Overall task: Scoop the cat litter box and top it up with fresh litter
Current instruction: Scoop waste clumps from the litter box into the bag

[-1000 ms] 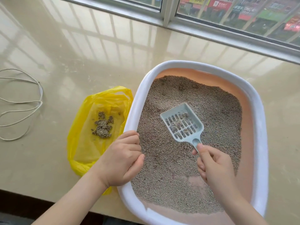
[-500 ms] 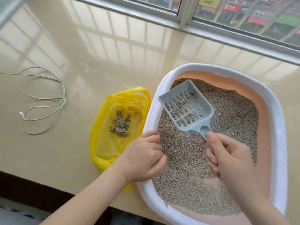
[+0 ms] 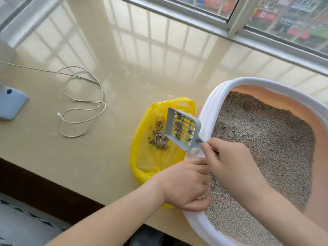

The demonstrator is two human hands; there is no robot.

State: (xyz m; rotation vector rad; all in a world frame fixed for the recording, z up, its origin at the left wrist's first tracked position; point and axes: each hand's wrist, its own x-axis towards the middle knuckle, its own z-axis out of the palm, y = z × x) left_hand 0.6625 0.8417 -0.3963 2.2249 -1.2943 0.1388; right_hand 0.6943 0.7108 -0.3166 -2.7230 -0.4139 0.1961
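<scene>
Right hand (image 3: 229, 167), fingers grasping the scoop (image 3: 182, 128) w/ clumps over the bag (image 3: 142, 157) at box's (image 3: 209, 107) 9 o'clock, should tip slowly; left hand (image 3: 184, 185) clenched on the rim steadies it.

Bright window (image 3: 266, 13) daylight, glossy glare, wide-angle distortion

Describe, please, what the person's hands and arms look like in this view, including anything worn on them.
Both the left hand and the right hand are bare: no gloves, rings, watch or bracelet show. Both forearms are uncovered as far as the frame's lower edge, with no sleeve in view. The fingernails that show look short and unpainted.
</scene>
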